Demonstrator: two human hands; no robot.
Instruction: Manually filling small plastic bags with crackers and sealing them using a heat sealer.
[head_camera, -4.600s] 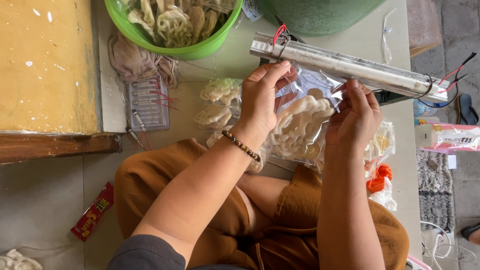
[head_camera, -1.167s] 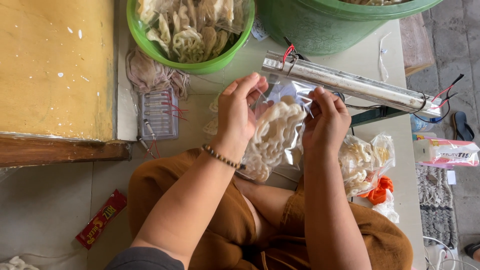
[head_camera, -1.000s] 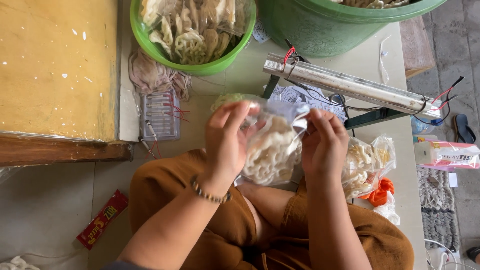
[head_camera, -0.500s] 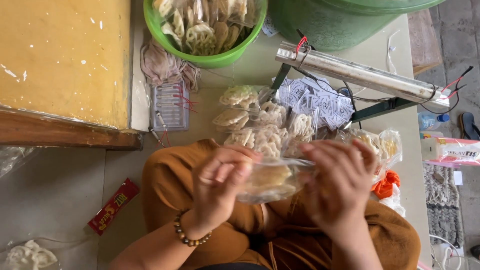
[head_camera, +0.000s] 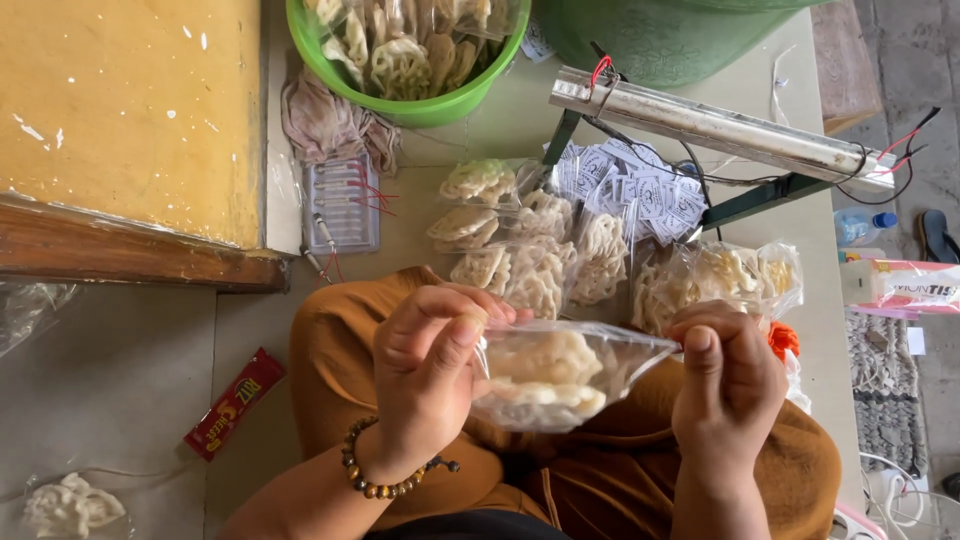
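Floor (head_camera: 120, 400): both hands (head_camera: 425, 375) pinch cracker bag (head_camera: 560, 370).

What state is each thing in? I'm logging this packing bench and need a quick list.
Left hand: pinching one end of the clear bag.
Right hand: pinching the other end.
Clear bag: filled with pale crackers, held stretched over the lap.
Green bowl: full of crackers.
Packed bags: lying in a pile on the floor.
Metal sealer bar: raised on its stand, wired.
Red wrapper: flat on the floor.

Cracker bag (head_camera: 560, 375) between both hands
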